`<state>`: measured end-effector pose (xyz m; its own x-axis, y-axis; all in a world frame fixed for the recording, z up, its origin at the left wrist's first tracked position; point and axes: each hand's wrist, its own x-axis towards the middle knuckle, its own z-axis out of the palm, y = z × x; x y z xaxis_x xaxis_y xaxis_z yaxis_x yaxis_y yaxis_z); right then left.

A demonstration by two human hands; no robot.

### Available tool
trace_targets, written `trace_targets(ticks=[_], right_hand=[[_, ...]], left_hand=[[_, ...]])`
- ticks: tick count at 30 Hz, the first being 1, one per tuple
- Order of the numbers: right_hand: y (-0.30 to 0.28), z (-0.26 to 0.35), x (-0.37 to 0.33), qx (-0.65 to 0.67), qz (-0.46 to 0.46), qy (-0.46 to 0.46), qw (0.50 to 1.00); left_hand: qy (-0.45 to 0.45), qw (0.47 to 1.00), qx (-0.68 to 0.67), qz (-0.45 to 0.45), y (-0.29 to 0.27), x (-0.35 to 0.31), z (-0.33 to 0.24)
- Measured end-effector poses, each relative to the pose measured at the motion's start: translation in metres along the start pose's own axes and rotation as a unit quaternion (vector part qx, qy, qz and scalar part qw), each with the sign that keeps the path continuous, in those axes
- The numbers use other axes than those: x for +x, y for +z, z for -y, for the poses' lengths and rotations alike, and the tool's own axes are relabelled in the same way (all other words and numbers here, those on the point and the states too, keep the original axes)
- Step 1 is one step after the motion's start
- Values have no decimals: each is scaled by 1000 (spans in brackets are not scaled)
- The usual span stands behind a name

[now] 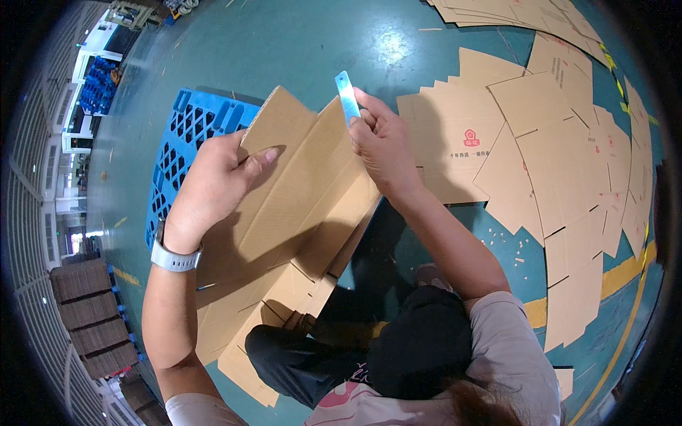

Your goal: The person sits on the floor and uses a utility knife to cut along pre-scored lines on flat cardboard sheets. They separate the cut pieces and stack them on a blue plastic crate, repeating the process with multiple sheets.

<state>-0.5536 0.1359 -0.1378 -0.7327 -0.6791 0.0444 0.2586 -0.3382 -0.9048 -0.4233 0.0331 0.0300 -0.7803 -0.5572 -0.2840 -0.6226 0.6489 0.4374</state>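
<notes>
A creased sheet of brown corrugated cardboard slants across in front of me, its flaps partly folded up and its near end by my legs. My left hand grips its upper left edge, thumb on the facing side and fingers behind. In my right hand is a flat, shiny bluish strip with a small hole at its far end. The fingers are closed round the strip's lower part, right at the cardboard's far right edge. Whether that hand also pinches the cardboard is hard to see.
Behind the cardboard lies a blue plastic pallet. Flat cardboard sheets overlap across the green floor on the right, with small scraps nearby. Stacked cardboard stands at far left. A yellow line crosses the floor.
</notes>
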Motion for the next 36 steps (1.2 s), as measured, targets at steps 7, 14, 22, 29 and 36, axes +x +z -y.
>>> trace_targets(ticks=[7,14,22,29,36], right_hand=[[4,3,-9,-26,-10,-9,1000],[4,6,-18,-36,-16,-11,999],[-1,9,-25,-33,-2,-5,999],[2,5,-28,-44,5,-28,999],[8,15,-12,-74,17,-9,997]], left_hand=[[8,1000,-6,-7,1,0,1],[1,1000,-3,-2,2,1,-1],[17,1000,1,-6,4,0,-2],[29,1000,-5,6,2,1,-3],[28,999,-9,-21,1,1,12]])
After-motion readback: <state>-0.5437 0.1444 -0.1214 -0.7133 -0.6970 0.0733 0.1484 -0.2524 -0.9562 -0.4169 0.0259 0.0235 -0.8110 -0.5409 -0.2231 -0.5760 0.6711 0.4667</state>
